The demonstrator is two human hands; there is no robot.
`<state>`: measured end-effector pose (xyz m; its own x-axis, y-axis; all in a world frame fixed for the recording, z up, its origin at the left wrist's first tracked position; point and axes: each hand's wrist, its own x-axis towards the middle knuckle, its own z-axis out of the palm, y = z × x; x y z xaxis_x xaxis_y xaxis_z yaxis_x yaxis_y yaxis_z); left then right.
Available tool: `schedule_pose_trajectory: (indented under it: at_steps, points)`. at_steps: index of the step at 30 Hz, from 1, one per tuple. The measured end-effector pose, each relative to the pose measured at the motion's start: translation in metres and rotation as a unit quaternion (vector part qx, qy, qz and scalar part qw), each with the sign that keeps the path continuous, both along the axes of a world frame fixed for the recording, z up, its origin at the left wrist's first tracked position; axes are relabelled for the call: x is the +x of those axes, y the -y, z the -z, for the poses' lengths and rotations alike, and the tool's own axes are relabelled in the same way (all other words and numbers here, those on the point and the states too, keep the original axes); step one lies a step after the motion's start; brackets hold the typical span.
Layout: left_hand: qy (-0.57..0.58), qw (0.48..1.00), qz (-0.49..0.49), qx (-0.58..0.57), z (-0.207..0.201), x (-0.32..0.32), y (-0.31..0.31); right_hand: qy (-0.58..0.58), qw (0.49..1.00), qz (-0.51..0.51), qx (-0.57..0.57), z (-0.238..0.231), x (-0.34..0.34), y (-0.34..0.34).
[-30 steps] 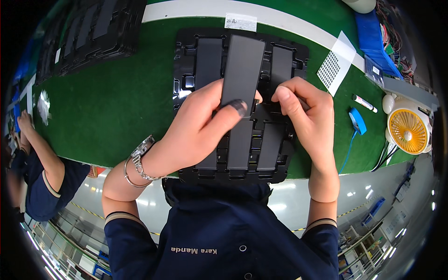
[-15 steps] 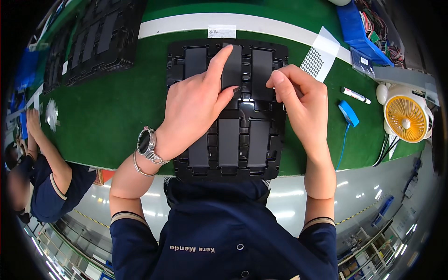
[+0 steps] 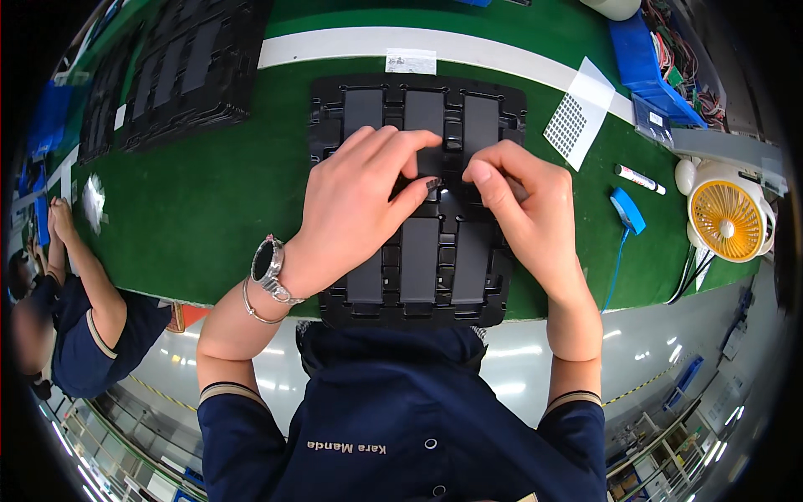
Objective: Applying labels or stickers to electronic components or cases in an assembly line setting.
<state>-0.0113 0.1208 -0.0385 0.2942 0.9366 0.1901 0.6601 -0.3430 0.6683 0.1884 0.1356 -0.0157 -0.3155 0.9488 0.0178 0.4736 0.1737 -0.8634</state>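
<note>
A black plastic tray [image 3: 323, 251] lies in front of me, with several flat dark-grey rectangular blocks [image 3: 418, 259] set in its recesses in two rows. My left hand [image 3: 355, 188] hovers above the tray's left and middle, its index finger bent and its thumb held apart from it. At that thumb's tip is a small dark patch [image 3: 432, 183], too small to name. Over the right side of the tray, my right hand [image 3: 527, 197] has thumb and index finger pinched together; anything between them is hidden.
To the right lie a white sheet of small black squares [image 3: 571, 124], a marker [image 3: 640, 179] and a blue tool with a cord [image 3: 626, 211]. Beyond them stand a yellow-faced fan [image 3: 726, 205] and a blue bin of wires [image 3: 648, 71]. More black trays [image 3: 196, 75] and a co-worker [image 3: 92, 326] are at left.
The view has shifted slightly. My left index finger, stretched out over a block before, has bent back toward the thumb. My right hand has moved left, closer to my left hand, still pinched.
</note>
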Motion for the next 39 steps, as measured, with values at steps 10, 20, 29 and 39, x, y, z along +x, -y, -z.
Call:
schedule_pose_trajectory:
  at_steps: [10, 20, 29, 39]
  points:
    - [0.307, 0.904, 0.041, -0.293, -0.007, -0.014, 0.008, -0.044, 0.994, -0.102, -0.026, 0.003, -0.008, 0.007]
    - [0.268, 0.932, 0.048, -0.238, -0.009, -0.013, 0.010, -0.094, 0.982, -0.102, -0.131, 0.004, -0.006, 0.009]
    - [0.259, 0.944, 0.065, -0.194, -0.009, -0.013, 0.009, -0.097, 0.979, -0.102, -0.150, 0.002, -0.005, 0.009]
    - [0.270, 0.920, 0.080, -0.272, -0.013, -0.013, 0.010, -0.029, 0.992, -0.117, 0.046, 0.001, -0.008, 0.007]
